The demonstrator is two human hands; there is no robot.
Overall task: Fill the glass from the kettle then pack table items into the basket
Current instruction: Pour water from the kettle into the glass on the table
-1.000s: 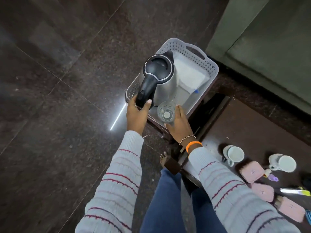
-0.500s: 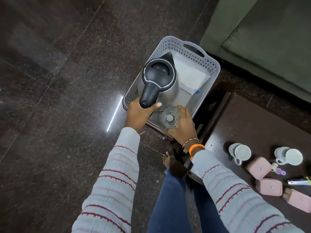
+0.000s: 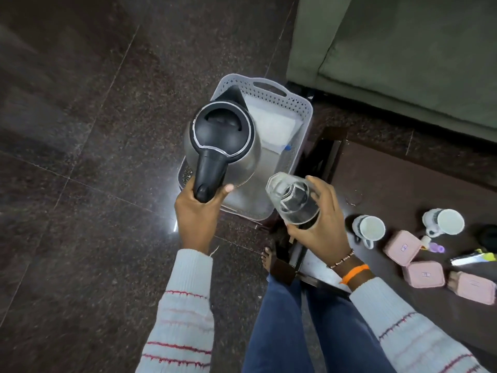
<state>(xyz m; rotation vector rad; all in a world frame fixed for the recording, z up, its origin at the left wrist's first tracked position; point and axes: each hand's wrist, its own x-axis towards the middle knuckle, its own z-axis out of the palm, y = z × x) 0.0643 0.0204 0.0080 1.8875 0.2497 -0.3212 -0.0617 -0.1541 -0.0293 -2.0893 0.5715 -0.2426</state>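
Glass point(image 3: 294, 201) is tilted in the right hand point(image 3: 320, 224), fingers wrapped round it, beside the basket point(image 3: 301, 109). Left hand point(image 3: 195, 214) grips the kettle point(image 3: 222, 142) handle, kettle upright over the basket. I'd level the glass, bring the spout over, pour slow. No readable labels; the pink boxes' point(image 3: 425, 273) marks are too small.

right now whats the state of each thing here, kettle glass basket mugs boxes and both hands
kettle: lid shut, held over the basket
glass: held tilted, water level unclear
basket: holds a white packet
two mugs: on the table, look empty
three pink boxes: lids closed, on the table
left hand: grips the kettle handle
right hand: holds the glass
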